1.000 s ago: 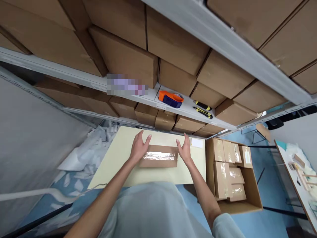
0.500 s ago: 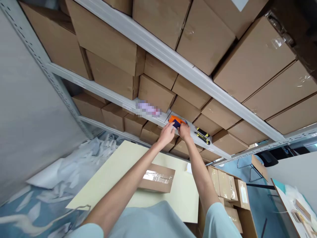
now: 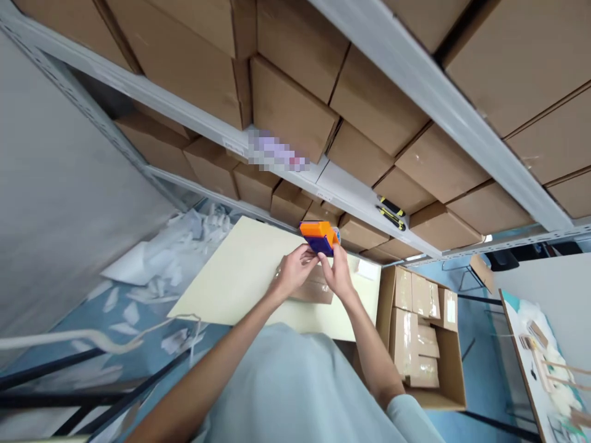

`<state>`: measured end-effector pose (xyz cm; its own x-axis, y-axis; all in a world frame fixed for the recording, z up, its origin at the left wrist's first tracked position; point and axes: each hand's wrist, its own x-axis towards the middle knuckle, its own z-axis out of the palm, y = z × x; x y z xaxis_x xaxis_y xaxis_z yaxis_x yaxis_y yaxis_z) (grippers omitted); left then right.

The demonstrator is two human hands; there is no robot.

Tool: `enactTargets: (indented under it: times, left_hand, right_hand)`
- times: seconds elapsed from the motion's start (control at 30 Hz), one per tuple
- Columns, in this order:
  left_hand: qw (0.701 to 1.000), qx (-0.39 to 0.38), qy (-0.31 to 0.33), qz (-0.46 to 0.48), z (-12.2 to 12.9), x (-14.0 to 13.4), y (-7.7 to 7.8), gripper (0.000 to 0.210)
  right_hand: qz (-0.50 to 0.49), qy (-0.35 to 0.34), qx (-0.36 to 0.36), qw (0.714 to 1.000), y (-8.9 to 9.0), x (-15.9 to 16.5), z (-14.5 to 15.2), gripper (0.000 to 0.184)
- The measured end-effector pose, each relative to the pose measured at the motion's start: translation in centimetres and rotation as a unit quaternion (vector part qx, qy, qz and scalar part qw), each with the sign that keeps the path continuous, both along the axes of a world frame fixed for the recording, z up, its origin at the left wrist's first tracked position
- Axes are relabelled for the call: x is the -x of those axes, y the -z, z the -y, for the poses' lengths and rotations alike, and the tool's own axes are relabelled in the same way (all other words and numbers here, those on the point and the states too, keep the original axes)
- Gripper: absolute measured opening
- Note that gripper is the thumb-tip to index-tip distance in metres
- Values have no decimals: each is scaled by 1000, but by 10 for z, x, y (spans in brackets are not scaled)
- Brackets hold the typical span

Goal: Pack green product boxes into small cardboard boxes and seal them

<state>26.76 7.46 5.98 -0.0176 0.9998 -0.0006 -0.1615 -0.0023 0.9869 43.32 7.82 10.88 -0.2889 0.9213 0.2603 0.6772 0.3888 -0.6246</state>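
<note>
An orange and dark-blue handheld tool (image 3: 318, 237) is held up in front of the shelf, over the far edge of the pale board. A round light-blue and white part shows at its right side; its exact kind is unclear. My right hand (image 3: 338, 271) is closed round its right side, thumb in front. My left hand (image 3: 295, 269) has its fingers pinched together at the tool's lower left edge. Below both hands, a taped cardboard box (image 3: 314, 292) lies on the pale yellow board (image 3: 217, 280), partly covered by the hands.
Two yellow-and-black box cutters (image 3: 391, 212) lie on the metal shelf (image 3: 344, 178), which carries rows of cardboard boxes (image 3: 286, 104). At right stands an open carton (image 3: 446, 394) with several small boxes. White packing scraps (image 3: 148, 246) cover the floor at left.
Both hands have lifted the orange and dark-blue tool off the shelf and brought it back towards my body, above the box. The view has tilted downward.
</note>
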Motion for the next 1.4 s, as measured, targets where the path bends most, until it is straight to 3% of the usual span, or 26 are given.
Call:
enactTargets:
  times: [0.13, 0.3, 0.43, 0.53, 0.67, 0.77, 1.1, 1.27, 1.4]
  left_hand:
    - [998, 44, 40, -18, 52, 6, 5, 53]
    - [993, 52, 53, -86, 82, 10, 1, 49]
    - [982, 56, 105, -145, 88, 35, -19, 56]
    - [986, 15, 27, -166, 91, 59, -45, 62]
    - [966, -91, 2, -241, 92, 74, -78, 38]
    - [945, -158, 10, -285, 92, 74, -90, 27]
    - [914, -271, 28, -302, 87, 73, -99, 32]
    - [919, -251, 44, -301, 82, 71, -98, 20]
    - [938, -180, 58, -290, 80, 64, -87, 16]
  right_hand:
    - [-33, 2, 78, 996, 6, -1, 47, 36]
    - [-65, 22, 178, 982, 16, -9, 79, 37]
    - [-8, 27, 134, 991, 19, -17, 99, 32]
    - [61, 9, 81, 995, 18, -24, 110, 26]
    - [116, -22, 34, 992, 13, -34, 117, 25]
    - [151, -44, 7, 988, 7, -40, 119, 28]
    - [245, -98, -58, 963, -8, -54, 118, 28]
    - [237, -93, -53, 966, -11, -56, 115, 27]
    - [200, -72, -8, 977, -6, -53, 118, 21]
